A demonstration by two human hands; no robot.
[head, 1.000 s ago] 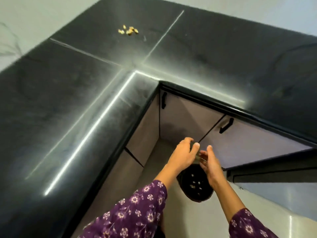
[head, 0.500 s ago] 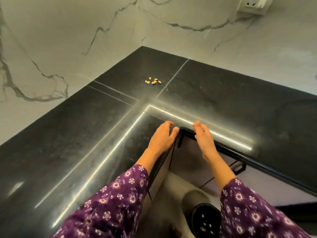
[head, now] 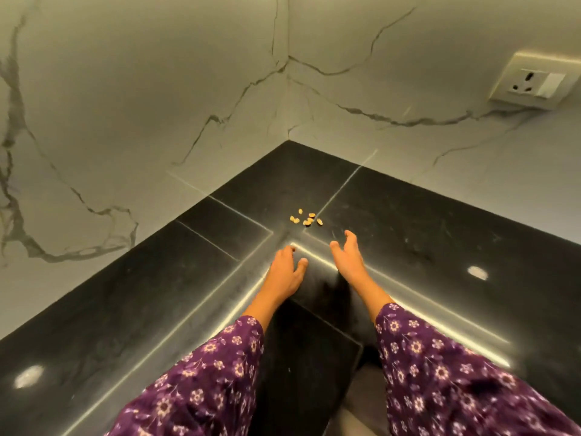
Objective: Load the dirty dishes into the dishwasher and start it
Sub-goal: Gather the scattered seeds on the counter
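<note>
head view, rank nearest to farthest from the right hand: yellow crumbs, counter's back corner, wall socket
1. yellow crumbs, just ahead of the right hand
2. counter's back corner, beyond them
3. wall socket, high on the right wall

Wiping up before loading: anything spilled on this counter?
Yes: a small cluster of yellowish bits lies loose on the black counter near the wall corner, just beyond the left hand and right hand.

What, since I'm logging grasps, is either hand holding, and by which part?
Nothing. The left hand and right hand are both empty, fingers loosely spread over the black countertop.
</note>
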